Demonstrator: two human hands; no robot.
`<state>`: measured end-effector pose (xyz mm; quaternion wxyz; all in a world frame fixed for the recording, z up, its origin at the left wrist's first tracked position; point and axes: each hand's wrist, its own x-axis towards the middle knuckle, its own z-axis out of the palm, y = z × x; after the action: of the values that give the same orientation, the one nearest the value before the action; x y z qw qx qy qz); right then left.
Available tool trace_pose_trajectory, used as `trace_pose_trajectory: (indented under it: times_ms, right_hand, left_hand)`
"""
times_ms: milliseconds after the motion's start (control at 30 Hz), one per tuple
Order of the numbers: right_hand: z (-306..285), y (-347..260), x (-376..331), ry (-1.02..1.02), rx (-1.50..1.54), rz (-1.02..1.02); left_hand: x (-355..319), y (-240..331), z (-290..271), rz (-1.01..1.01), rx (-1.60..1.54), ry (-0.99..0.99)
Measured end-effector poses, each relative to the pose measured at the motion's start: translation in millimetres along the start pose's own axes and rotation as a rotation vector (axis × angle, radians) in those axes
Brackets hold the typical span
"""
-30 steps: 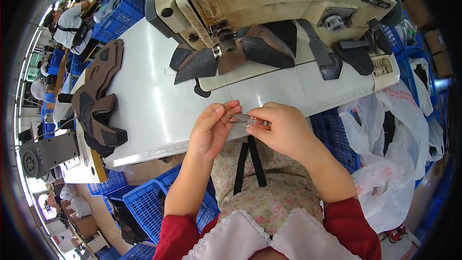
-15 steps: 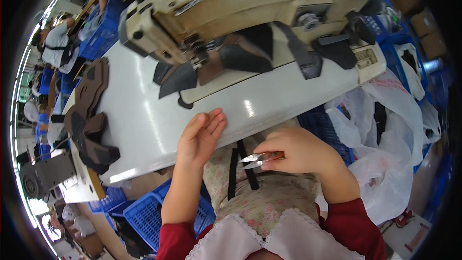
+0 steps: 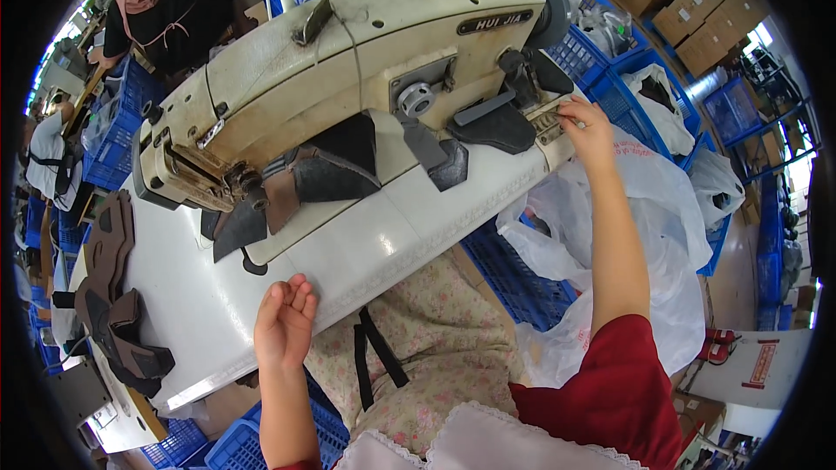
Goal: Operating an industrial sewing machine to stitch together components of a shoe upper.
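Observation:
A cream sewing machine (image 3: 348,78) stands on a white table (image 3: 392,235). Dark and brown leather pieces (image 3: 322,178) lie under its arm near the needle. My left hand (image 3: 283,322) rests at the table's front edge, fingers loosely apart and holding nothing. My right hand (image 3: 588,126) is stretched out to the table's right end, fingertips on a small flat thing beside the machine's base. Whether it grips anything is hidden by the fingers. A black strap (image 3: 374,357) hangs over my flowered lap.
A stack of brown and dark leather pieces (image 3: 109,296) lies at the table's left end. White plastic bags (image 3: 644,235) and blue crates (image 3: 514,278) crowd the right side. Cardboard boxes (image 3: 688,0) stand far right. Other people (image 3: 43,157) work at the left.
My right hand left my lap, where it held a small metal tool, and reached out to the table's right end. The left hand stayed near the front edge.

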<state>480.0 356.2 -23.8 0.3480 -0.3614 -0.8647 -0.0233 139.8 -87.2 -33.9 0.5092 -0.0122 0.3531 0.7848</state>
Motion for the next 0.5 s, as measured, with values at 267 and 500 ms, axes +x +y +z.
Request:
trace_pose_trajectory:
  times_ms: [267, 500]
  right_hand:
    - [33.9, 13.9, -11.3, -0.11, 0.417, 0.454]
    - [36.3, -11.7, 12.9, -0.015, 0.536, 0.181]
  left_hand:
    - [-1.7, -0.4, 3.1, 0.012, 0.046, 0.023]
    - [-6.2, 1.3, 11.1, 0.051, 0.074, 0.003]
